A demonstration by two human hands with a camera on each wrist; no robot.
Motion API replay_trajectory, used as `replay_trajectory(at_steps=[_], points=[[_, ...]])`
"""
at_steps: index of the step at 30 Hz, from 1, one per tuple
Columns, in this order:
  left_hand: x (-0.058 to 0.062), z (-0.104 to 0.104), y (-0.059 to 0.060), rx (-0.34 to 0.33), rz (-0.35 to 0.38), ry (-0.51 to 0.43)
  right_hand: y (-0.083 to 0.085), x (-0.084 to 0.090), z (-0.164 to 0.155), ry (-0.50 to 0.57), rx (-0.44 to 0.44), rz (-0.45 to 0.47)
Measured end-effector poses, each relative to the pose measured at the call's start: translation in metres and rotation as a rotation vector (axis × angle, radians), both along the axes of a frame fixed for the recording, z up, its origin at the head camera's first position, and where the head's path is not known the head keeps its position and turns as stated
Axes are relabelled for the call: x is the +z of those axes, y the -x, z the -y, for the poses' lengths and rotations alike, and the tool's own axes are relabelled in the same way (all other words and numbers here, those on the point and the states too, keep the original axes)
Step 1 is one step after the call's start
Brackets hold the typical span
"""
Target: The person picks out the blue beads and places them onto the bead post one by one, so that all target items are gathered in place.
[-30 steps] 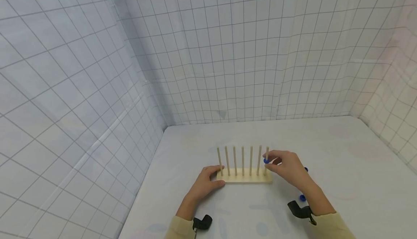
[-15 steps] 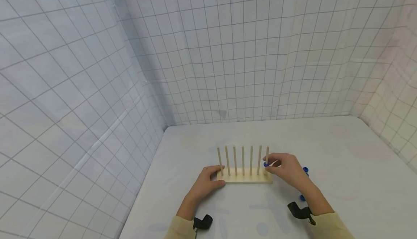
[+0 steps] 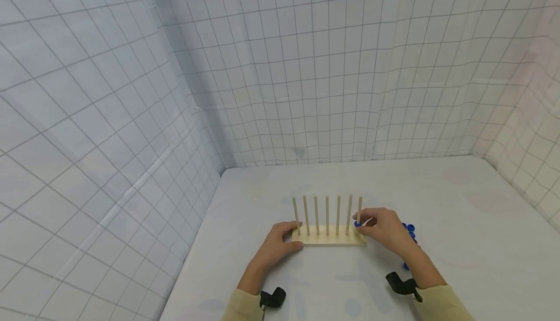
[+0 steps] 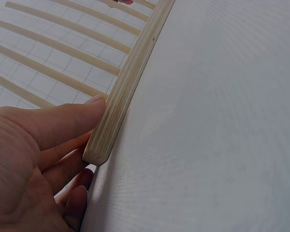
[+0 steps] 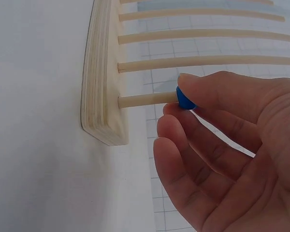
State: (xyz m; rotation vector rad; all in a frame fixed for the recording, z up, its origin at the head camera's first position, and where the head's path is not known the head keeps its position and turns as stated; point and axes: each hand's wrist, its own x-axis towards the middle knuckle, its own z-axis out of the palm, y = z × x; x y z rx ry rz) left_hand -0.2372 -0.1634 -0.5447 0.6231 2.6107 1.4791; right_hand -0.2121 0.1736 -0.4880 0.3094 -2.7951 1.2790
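A pale wooden peg board [image 3: 328, 240] with a row of several upright pegs stands on the table. My left hand [image 3: 276, 244] grips its left end, thumb on the near edge and fingers behind, as the left wrist view also shows. At the other end, my right hand [image 3: 382, 227] pinches a small blue bead [image 5: 185, 98] between thumb and forefinger. The bead is threaded on the rightmost peg [image 5: 147, 100], partway down, with bare wood between it and the base. The other pegs carry no beads.
Several loose blue beads [image 3: 411, 227] lie on the white table right of the board, partly hidden by the right forearm. Gridded white cloth [image 3: 315, 92] hangs behind the table and on both sides. A black wrist mount [image 3: 400, 283] sits on the right wrist.
My right hand has slid the blue bead lower along the rightmost peg. More of the loose beads show beside the right forearm. My left hand has kept its grip on the board.
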Motion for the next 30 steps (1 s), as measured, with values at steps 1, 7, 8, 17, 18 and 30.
replay_trajectory(at_steps=[1, 7, 8, 17, 18, 30], points=[[0.0, 0.0, 0.0, -0.003, -0.006, -0.003, 0.0, -0.001, 0.0, -0.002, 0.002, -0.001], [-0.001, -0.001, 0.001, 0.006, 0.002, 0.014, 0.001, -0.005, 0.0, 0.002, 0.005, 0.004], [-0.001, -0.001, 0.001, 0.008, 0.007, 0.017, 0.001, -0.006, 0.0, 0.001, 0.004, 0.005], [-0.001, -0.001, 0.001, 0.006, 0.004, 0.007, 0.002, -0.011, 0.001, -0.023, -0.004, 0.03], [-0.001, -0.001, 0.001, 0.005, 0.003, 0.008, 0.003, -0.011, 0.001, -0.023, -0.006, 0.033], [0.0, 0.0, 0.002, 0.0, 0.006, -0.004, 0.004, -0.017, 0.001, -0.008, -0.005, 0.058]])
